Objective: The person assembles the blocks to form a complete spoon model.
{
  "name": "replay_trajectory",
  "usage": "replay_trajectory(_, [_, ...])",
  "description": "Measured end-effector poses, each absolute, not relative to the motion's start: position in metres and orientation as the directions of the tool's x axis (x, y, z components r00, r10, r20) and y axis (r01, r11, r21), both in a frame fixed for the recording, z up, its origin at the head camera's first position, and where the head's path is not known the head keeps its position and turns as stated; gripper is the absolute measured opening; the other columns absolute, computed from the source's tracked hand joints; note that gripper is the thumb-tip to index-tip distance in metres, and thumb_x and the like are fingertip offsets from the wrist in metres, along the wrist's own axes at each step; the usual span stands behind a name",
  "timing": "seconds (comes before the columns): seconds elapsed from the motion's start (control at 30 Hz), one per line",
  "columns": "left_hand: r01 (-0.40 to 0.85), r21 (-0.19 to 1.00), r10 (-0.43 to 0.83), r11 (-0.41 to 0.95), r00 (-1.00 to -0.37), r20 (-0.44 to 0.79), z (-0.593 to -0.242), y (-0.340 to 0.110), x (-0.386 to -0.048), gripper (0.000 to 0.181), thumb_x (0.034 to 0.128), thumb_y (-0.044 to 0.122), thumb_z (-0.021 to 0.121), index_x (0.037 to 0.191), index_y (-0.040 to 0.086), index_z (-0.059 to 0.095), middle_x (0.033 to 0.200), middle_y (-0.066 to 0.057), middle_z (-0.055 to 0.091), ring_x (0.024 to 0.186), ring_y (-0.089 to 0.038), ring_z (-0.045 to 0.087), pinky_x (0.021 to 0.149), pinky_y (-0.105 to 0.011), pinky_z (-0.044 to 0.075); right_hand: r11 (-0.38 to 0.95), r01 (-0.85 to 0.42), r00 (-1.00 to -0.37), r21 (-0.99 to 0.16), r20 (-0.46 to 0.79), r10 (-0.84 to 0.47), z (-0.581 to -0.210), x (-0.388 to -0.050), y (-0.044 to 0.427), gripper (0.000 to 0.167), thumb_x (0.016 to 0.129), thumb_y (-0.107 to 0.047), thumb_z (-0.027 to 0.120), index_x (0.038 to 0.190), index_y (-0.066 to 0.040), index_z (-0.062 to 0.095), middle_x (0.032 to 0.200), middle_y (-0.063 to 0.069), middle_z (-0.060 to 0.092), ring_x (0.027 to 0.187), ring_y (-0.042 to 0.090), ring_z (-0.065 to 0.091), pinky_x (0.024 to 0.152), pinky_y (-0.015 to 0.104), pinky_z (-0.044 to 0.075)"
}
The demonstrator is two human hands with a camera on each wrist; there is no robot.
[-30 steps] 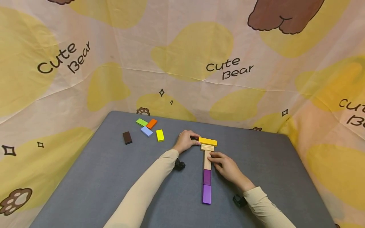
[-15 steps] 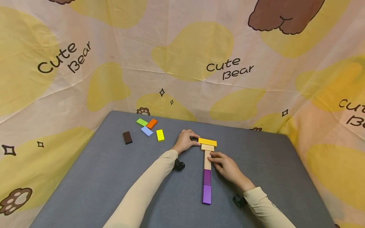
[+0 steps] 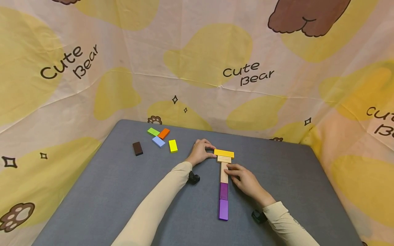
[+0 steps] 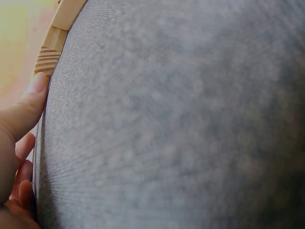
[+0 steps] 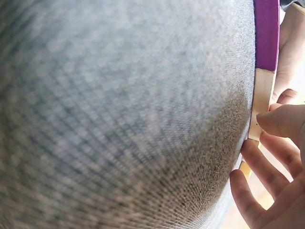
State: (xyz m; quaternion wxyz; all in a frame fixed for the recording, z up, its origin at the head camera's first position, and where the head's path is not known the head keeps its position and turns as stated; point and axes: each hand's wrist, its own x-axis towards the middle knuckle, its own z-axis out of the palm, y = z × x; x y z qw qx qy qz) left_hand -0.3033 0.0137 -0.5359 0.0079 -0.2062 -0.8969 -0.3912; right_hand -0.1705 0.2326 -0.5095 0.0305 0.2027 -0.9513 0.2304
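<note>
In the head view my left hand (image 3: 200, 152) rests at the left end of an orange-yellow wooden block (image 3: 224, 153) lying crosswise at the far end of a row of blocks. In the left wrist view its thumb (image 4: 29, 102) touches the end of a striped light-wood block (image 4: 47, 59); its lower fingers hold nothing. My right hand (image 3: 246, 180) touches the right side of a plain wood block (image 3: 224, 172) with thumb and fingertips. The right wrist view shows these fingers spread along it. Dark purple (image 3: 223, 191) and lighter purple (image 3: 223, 209) blocks continue the row toward me.
Loose blocks lie at the table's back left: green (image 3: 153, 132), orange (image 3: 164, 133), light blue (image 3: 158, 141), yellow (image 3: 173, 146) and dark brown (image 3: 137, 148). A grey cloth covers the table (image 3: 101, 198). A patterned curtain (image 3: 197, 68) stands around its back and sides.
My left hand and the orange-yellow block have shifted by a hair at most. My right hand stays at the plain wood block, and the loose blocks lie as before.
</note>
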Motion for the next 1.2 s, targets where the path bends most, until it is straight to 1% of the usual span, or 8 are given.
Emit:
replay_trajectory(0.3, [0.385, 0.696, 0.380, 0.606, -0.909, 0.172, -0.533, 0.012, -0.301, 0.036, 0.0769, 0.030, 0.085, 0.110, 0.017, 0.077, 0.116, -0.006, 0.064, 0.108, -0.026, 0.049, 0.099, -0.042, 0.039, 0.807, -0.418, -0.908, -0.417, 0.178, -0.379, -0.512, -0.171, 0.234, 0.037, 0.090, -0.006, 0.070, 0.127, -0.014, 0.069, 0.135, 0.007, 0.063, 0.125, 0.031, 0.061, 0.099, 0.051, 0.051])
replay_trajectory(0.5, [0.383, 0.694, 0.427, 0.610, -0.896, 0.119, -0.529, 0.005, -0.302, 0.052, 0.0770, 0.029, 0.086, 0.124, 0.013, 0.069, 0.125, -0.008, 0.061, 0.115, -0.027, 0.046, 0.102, -0.041, 0.039, 0.802, -0.413, -0.910, -0.431, 0.164, -0.380, -0.510, -0.170, 0.233, 0.038, 0.090, -0.006, 0.069, 0.127, -0.015, 0.069, 0.135, 0.007, 0.063, 0.126, 0.031, 0.060, 0.101, 0.052, 0.050])
replay_trajectory(0.6, [0.382, 0.686, 0.458, 0.620, -0.886, 0.079, -0.518, -0.007, -0.301, 0.058, 0.0766, 0.028, 0.086, 0.129, 0.011, 0.066, 0.129, -0.010, 0.061, 0.119, -0.029, 0.048, 0.105, -0.042, 0.040, 0.798, -0.411, -0.911, -0.440, 0.160, -0.380, -0.509, -0.170, 0.233, 0.038, 0.090, -0.005, 0.069, 0.127, -0.014, 0.069, 0.136, 0.007, 0.062, 0.127, 0.031, 0.059, 0.101, 0.052, 0.049])
replay_trajectory(0.67, [0.387, 0.682, 0.470, 0.621, -0.880, 0.071, -0.510, -0.020, -0.299, 0.060, 0.0775, 0.028, 0.086, 0.131, 0.010, 0.064, 0.130, -0.011, 0.061, 0.121, -0.029, 0.051, 0.106, -0.043, 0.041, 0.798, -0.414, -0.910, -0.438, 0.163, -0.382, -0.510, -0.170, 0.234, 0.039, 0.090, -0.004, 0.069, 0.128, -0.014, 0.069, 0.136, 0.007, 0.062, 0.127, 0.031, 0.059, 0.101, 0.052, 0.049])
replay_trajectory(0.77, [0.404, 0.683, 0.458, 0.608, -0.881, 0.114, -0.503, -0.048, -0.300, 0.060, 0.0780, 0.026, 0.085, 0.131, 0.008, 0.064, 0.128, -0.013, 0.062, 0.120, -0.030, 0.055, 0.106, -0.045, 0.043, 0.796, -0.418, -0.908, -0.438, 0.166, -0.386, -0.510, -0.170, 0.233, 0.039, 0.090, -0.004, 0.069, 0.128, -0.015, 0.069, 0.137, 0.007, 0.062, 0.128, 0.031, 0.059, 0.101, 0.052, 0.049])
replay_trajectory(0.93, [0.432, 0.658, 0.407, 0.617, -0.891, 0.203, -0.503, -0.107, -0.305, 0.066, 0.0757, 0.027, 0.086, 0.132, 0.004, 0.061, 0.132, -0.017, 0.055, 0.123, -0.037, 0.049, 0.105, -0.053, 0.041, 0.793, -0.427, -0.904, -0.435, 0.174, -0.391, -0.509, -0.170, 0.232, 0.038, 0.090, -0.005, 0.069, 0.127, -0.014, 0.069, 0.136, 0.007, 0.063, 0.127, 0.031, 0.059, 0.101, 0.051, 0.049])
replay_trajectory(1.1, [0.399, 0.596, 0.395, 0.697, -0.907, 0.145, -0.506, -0.158, -0.306, 0.082, 0.0720, 0.032, 0.089, 0.140, 0.002, 0.054, 0.143, -0.021, 0.047, 0.131, -0.042, 0.040, 0.108, -0.060, 0.036, 0.794, -0.427, -0.904, -0.433, 0.171, -0.393, -0.508, -0.170, 0.233, 0.038, 0.090, -0.006, 0.069, 0.127, -0.014, 0.069, 0.136, 0.008, 0.062, 0.127, 0.031, 0.059, 0.101, 0.051, 0.049])
replay_trajectory(1.2, [0.359, 0.553, 0.382, 0.752, -0.921, 0.079, -0.509, -0.174, -0.307, 0.084, 0.0738, 0.036, 0.087, 0.143, 0.005, 0.051, 0.150, -0.022, 0.042, 0.135, -0.043, 0.035, 0.110, -0.061, 0.034, 0.794, -0.425, -0.905, -0.436, 0.168, -0.391, -0.507, -0.170, 0.233, 0.038, 0.091, -0.006, 0.069, 0.127, -0.014, 0.069, 0.136, 0.008, 0.062, 0.127, 0.032, 0.059, 0.101, 0.051, 0.049])
